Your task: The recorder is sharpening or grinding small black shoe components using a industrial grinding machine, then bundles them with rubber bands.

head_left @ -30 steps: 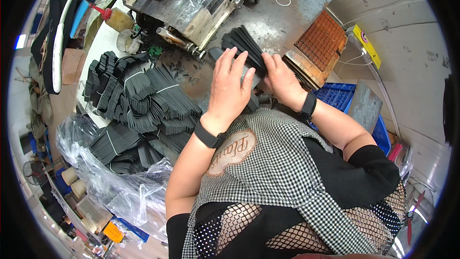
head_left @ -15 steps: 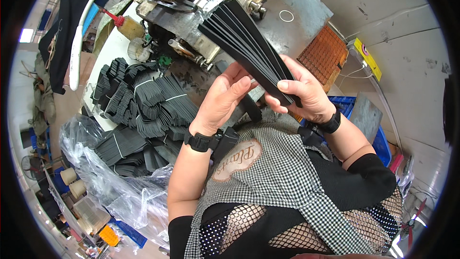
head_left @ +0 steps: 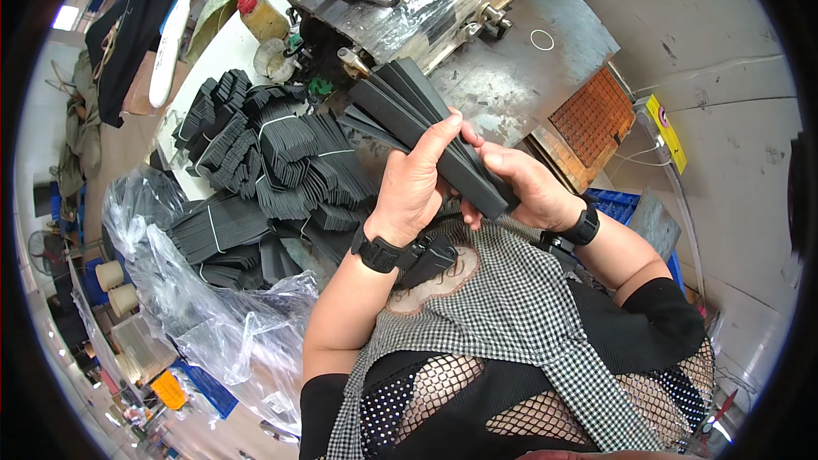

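Note:
A fanned stack of flat black strips (head_left: 414, 108) is held in front of my chest, slanting from upper left to lower right. My left hand (head_left: 411, 183) closes round the middle of the stack, its thumb lying along the top. At the lower end, my right hand (head_left: 535, 190) grips the strips from the right side. The far ends are spread apart, while the near ends sit close together. To the left lies a heap of similar black strips (head_left: 285, 140), several bundles of it bound with white bands.
A worn industrial sewing machine (head_left: 443, 21) stands beyond my hands on a metal plate (head_left: 545, 17). An oil bottle with a red nozzle (head_left: 264, 21) is at the far left. Crumpled clear plastic (head_left: 230, 332) hangs by the table, and a brown ridged mat (head_left: 594, 115) lies at right.
The stack has come lower and nearer my body. My left hand, loosely at its side before, now wraps round it with the thumb on top. The view has shifted slightly.

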Available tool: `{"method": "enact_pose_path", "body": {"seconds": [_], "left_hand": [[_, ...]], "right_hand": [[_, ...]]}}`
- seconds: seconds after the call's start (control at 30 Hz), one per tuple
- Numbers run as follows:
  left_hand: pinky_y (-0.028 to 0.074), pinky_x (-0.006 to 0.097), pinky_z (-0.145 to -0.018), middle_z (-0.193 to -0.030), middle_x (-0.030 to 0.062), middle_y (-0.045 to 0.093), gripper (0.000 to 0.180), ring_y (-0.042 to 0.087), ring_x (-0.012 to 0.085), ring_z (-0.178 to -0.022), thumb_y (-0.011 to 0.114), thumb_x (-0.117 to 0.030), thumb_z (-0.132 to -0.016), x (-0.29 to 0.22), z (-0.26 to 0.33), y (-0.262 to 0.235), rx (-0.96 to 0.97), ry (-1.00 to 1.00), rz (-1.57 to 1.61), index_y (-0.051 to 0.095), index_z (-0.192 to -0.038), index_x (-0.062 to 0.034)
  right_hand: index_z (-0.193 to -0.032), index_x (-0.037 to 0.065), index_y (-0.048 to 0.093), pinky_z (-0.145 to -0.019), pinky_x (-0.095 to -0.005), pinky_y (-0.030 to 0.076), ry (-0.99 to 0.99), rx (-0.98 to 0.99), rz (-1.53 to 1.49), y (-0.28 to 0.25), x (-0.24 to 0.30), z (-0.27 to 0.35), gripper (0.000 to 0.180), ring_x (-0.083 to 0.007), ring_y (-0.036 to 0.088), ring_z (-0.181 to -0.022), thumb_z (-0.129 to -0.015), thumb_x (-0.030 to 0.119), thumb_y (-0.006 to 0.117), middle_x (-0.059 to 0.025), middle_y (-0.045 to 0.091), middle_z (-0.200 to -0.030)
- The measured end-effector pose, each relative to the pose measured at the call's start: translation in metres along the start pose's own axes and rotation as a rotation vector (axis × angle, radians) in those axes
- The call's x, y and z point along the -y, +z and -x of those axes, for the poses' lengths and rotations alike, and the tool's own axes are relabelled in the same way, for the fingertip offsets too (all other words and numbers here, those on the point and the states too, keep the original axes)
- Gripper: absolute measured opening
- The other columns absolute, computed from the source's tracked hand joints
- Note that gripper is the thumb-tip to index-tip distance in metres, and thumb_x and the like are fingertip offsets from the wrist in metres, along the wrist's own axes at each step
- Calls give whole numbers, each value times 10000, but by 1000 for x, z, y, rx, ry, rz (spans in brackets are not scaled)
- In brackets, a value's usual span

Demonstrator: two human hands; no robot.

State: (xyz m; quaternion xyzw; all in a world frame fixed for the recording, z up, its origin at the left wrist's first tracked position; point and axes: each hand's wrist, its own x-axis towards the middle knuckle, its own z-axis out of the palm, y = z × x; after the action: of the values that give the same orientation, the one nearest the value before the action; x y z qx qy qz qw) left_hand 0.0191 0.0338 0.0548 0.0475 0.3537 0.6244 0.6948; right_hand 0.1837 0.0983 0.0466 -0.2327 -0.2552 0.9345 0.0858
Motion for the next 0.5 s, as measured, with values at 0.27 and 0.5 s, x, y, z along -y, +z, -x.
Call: {"method": "enact_pose_path", "body": {"seconds": [0.27, 0.5], "left_hand": [[505, 279, -686, -802, 55, 637, 149, 611, 137, -736, 660, -161, -870, 10, 0, -9, -162, 138, -166, 636, -915, -20], [511, 290, -745, -864, 63, 629, 224, 612, 152, -820, 656, -150, -874, 11, -2, -14, -63, 135, -125, 604, -1043, -13]], "right_hand": [[-1448, 8, 296, -634, -208, 463, -109, -32, 701, 5, -8, -5, 635, -40, 508, -767, -982, 385, 504, -15, 558, -997], [-1391, -12, 367, -570, -205, 472, -135, -102, 662, 5, -15, -6, 591, -50, 524, -692, -986, 403, 484, -22, 569, -934]]}}
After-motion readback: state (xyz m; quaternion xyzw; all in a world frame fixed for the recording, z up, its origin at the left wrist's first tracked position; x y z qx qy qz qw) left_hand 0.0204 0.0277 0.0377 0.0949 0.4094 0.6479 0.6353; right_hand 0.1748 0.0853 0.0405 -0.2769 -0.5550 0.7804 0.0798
